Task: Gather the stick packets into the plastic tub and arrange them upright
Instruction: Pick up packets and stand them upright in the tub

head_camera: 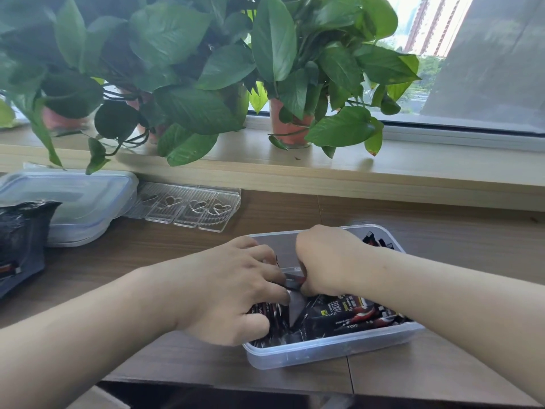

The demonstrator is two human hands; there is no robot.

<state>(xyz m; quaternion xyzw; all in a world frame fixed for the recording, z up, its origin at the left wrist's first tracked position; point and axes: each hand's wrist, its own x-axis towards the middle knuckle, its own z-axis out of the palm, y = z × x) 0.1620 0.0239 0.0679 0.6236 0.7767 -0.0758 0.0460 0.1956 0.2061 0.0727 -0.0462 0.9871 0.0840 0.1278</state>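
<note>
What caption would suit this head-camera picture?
Left hand and right hand grip black stick packets inside a clear plastic tub.

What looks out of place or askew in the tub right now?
In the plastic tub, the stick packets at the near right lie flat and crisscrossed, not upright. The left hand grips a bundle at its left end; the right hand pinches one packet mid-tub.

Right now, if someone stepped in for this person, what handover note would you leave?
Left hand: grips a bunch of packets at the left end of the tub.
Right hand: pinches a packet mid-tub.
Done: the packets in view are all in the tub; none show on the table.
Left: most lie flat or slanted; stand them upright.
The lid and a black bag sit off to the left.
</note>
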